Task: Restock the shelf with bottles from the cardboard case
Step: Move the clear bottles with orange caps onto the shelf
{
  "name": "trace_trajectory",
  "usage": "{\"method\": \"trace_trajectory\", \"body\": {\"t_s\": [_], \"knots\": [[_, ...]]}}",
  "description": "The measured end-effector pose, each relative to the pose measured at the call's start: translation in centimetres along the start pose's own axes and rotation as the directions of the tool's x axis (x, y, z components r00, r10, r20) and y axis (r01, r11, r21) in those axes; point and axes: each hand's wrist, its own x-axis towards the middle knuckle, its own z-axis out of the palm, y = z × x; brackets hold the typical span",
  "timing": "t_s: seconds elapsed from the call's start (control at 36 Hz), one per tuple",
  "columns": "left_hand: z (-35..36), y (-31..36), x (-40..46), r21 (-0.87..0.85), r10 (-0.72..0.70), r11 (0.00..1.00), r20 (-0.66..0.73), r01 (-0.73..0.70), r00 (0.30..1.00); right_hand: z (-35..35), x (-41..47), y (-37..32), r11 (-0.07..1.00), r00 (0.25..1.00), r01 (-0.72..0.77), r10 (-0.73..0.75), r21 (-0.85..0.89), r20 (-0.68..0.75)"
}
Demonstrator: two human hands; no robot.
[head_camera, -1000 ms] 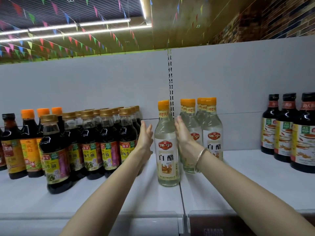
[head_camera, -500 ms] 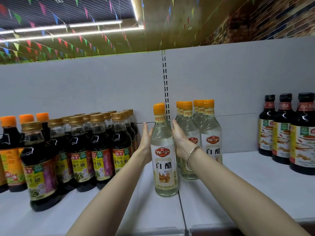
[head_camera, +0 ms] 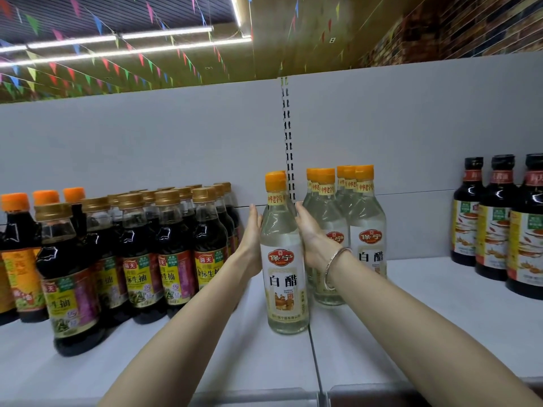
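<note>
A clear white-vinegar bottle (head_camera: 283,259) with an orange cap stands upright on the white shelf (head_camera: 411,318), at the seam between two shelf boards. A second orange cap peeks out just behind it. My left hand (head_camera: 252,233) lies flat against the bottle's left shoulder, fingers straight and pointing up. My right hand (head_camera: 313,239), with a silver bangle at the wrist, is flat on the right side. The tips of both hands are hidden behind the front bottle. More vinegar bottles (head_camera: 367,230) stand in rows just to the right. The cardboard case is out of view.
Rows of dark soy sauce bottles (head_camera: 176,251) with gold caps fill the shelf to the left, close to my left forearm. Three dark bottles with black caps (head_camera: 496,218) stand at the far right. The grey back panel (head_camera: 147,148) rises behind everything.
My hands have closed in from either side onto the bottles at the seam. The view has shifted slightly to the right and nearer.
</note>
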Motion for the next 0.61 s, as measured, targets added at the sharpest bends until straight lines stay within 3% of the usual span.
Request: {"method": "trace_trajectory", "body": {"t_s": [0.19, 0.39, 0.61], "knots": [[-0.2, 0.2, 0.1, -0.069, -0.06, 0.996, 0.026, 0.062, 0.998, 0.0, 0.4, -1.2, 0.997, 0.999, 0.026, -0.028, -0.068, -0.025], [-0.6, 2.2, 1.3, 0.094, 0.008, 0.996, -0.084, 0.0, 0.996, 1.2, 1.7, -4.4, 0.982, 0.993, 0.099, -0.109, -0.161, -0.054], [0.2, 4.0, 2.9, 0.08, -0.005, 0.997, -0.076, 0.011, 0.997, 2.0, 4.1, -5.5, 0.983, 0.982, 0.069, -0.097, -0.173, -0.16]]}}
